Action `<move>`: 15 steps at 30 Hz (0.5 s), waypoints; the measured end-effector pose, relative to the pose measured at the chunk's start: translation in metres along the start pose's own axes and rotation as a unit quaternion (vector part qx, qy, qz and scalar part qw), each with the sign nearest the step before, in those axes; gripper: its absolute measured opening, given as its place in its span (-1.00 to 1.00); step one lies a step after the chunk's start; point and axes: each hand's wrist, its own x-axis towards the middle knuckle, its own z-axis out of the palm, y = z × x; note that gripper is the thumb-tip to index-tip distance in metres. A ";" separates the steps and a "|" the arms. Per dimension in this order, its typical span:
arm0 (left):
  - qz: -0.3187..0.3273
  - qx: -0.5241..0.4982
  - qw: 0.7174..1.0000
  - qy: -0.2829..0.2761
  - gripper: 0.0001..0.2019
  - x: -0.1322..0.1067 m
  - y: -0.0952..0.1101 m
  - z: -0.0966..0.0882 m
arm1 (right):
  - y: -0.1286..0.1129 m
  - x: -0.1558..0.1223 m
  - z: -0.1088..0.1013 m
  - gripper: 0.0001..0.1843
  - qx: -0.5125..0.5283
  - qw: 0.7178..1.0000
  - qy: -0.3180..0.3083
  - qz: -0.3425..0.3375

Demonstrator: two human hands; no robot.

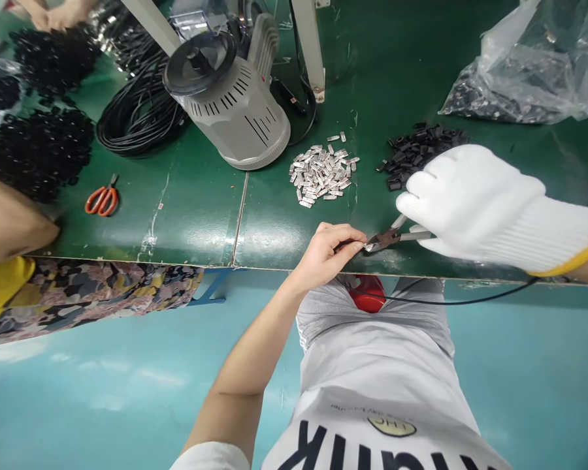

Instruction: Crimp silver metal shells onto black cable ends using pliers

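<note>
At the near edge of the green table (196, 222), the bare left hand (323, 253) pinches a small metal clip (369, 247), while the gloved right hand (470, 202) grips pliers (387, 239) lying sideways, tips touching the clip from the right.

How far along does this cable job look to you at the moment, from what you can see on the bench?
The black coils at the far left may be finished work, though I cannot tell. In hand: the left hand pinches a small silver piece at a cable end while the gloved right hand works pliers on it. Left: loose silver clips and black pieces on the green bench.
</note>
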 end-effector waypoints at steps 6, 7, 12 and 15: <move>-0.005 0.020 0.999 -0.034 -0.74 -0.001 0.000 0.000 | 0.020 0.021 0.006 -0.65 0.033 0.995 -0.046 -0.086; -0.003 0.017 0.999 -0.034 -0.74 -0.001 0.000 -0.001 | 0.022 0.024 0.005 -0.65 0.036 0.993 -0.052 -0.095; -0.003 0.020 0.999 -0.043 -0.71 0.000 -0.001 -0.003 | 0.024 0.038 -0.002 -0.62 0.030 0.990 -0.090 -0.109; 0.006 0.014 0.999 -0.052 -0.71 0.000 -0.001 -0.005 | 0.024 0.046 -0.001 -0.54 0.032 0.987 -0.092 -0.127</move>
